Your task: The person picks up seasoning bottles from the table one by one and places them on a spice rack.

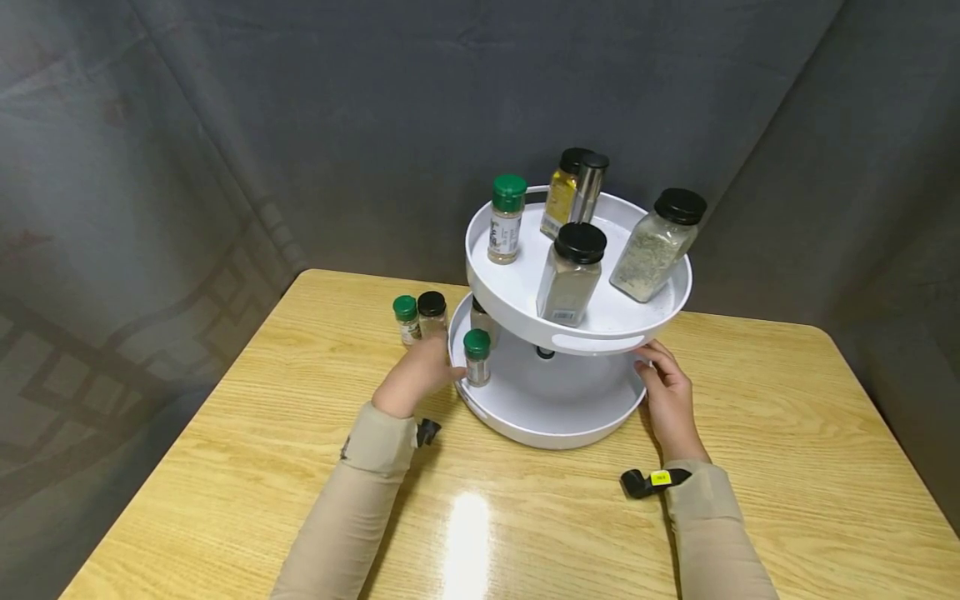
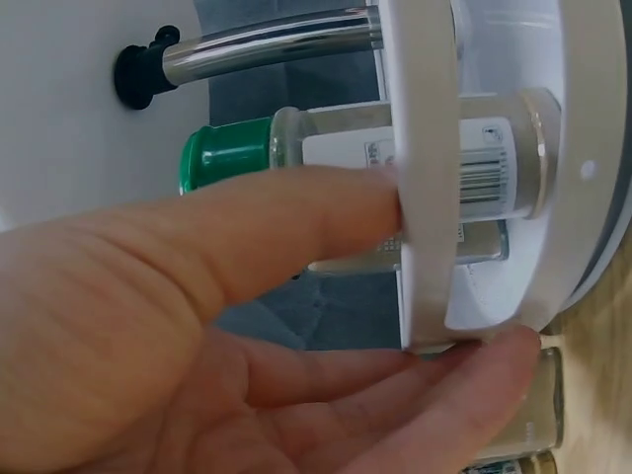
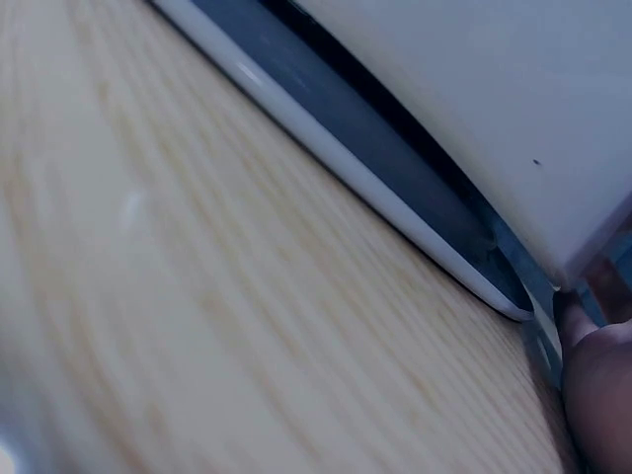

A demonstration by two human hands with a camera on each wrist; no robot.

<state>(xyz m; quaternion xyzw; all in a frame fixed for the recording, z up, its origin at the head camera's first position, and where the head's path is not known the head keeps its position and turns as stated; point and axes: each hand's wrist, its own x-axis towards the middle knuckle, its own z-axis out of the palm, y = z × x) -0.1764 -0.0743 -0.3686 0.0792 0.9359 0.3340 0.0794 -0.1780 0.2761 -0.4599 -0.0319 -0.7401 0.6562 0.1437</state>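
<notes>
A white two-tier turntable (image 1: 555,404) stands on the table. My left hand (image 1: 412,379) grips the lower tier's rim at the left, thumb over the edge and fingers against the outer wall in the left wrist view. Just inside that rim stands a small green-capped spice jar (image 1: 477,360), close to the thumb; a second, dark-lidded jar (image 1: 482,317) is partly hidden behind it. At the right side my right hand (image 1: 671,404) holds the lower tier's rim between thumb and fingers. The right wrist view catches only part of that hand, beside the white tray wall (image 3: 494,118).
The upper tier (image 1: 525,287) carries a green-capped jar (image 1: 506,225), a yellow-labelled jar (image 1: 558,200), a metallic cylinder (image 1: 588,190) and two large black-lidded jars (image 1: 566,287). Left of the turntable, a green-capped jar (image 1: 406,317) and a black-lidded jar (image 1: 432,312) stand on the table. Dark cloth hangs behind.
</notes>
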